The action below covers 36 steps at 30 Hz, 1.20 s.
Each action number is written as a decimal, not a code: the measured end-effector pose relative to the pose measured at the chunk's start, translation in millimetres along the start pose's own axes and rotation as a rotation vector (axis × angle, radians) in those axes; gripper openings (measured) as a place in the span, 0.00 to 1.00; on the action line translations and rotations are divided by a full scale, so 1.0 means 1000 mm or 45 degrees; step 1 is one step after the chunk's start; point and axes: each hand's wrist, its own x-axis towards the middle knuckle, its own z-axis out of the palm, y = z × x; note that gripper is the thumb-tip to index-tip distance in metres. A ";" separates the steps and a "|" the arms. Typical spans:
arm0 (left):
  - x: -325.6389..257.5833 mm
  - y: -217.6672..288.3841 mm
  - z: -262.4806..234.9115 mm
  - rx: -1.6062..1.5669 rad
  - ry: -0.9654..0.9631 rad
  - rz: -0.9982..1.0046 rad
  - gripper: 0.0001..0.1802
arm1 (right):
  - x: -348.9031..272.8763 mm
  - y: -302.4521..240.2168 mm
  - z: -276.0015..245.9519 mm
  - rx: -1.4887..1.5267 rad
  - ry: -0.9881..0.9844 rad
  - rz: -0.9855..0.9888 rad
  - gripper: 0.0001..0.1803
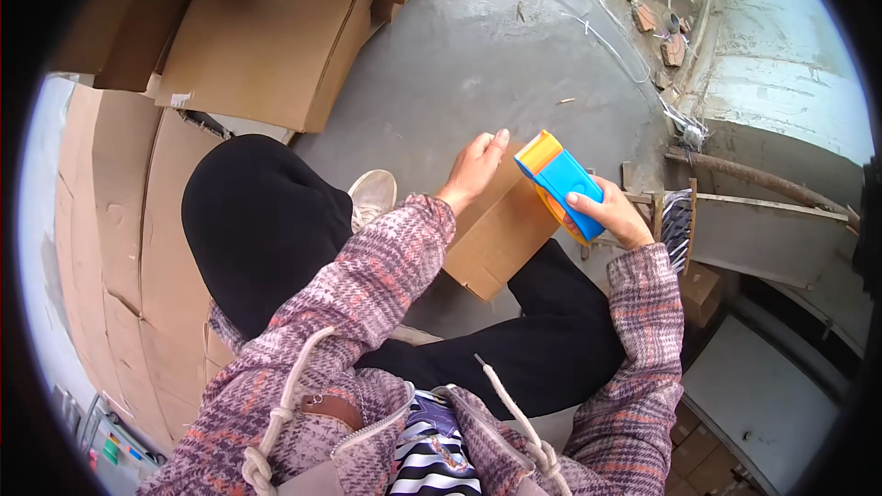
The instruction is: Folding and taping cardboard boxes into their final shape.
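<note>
A small brown cardboard box (501, 237) rests tilted across my lap, between my knees. My left hand (476, 165) is at its far left edge, with the thumb up and the fingers curled over the edge. In my right hand (611, 211) is a blue-and-yellow plastic tape dispenser (570, 186), held over the box's right side. Its yellow end points up and left, and my thumb lies on the blue face. The fingers beneath it are mostly hidden.
Large cardboard boxes (262, 32) are stacked at the upper left, with flat cardboard (179, 248) down the left side. A brush (678, 225) with dark and white bristles stands at right. Wooden poles (763, 179), white string (614, 46) and brick pieces (673, 49) lie farther off.
</note>
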 end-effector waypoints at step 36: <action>0.045 -0.066 0.024 -0.210 0.150 -0.034 0.10 | -0.015 0.019 -0.010 -0.036 -0.091 0.232 0.30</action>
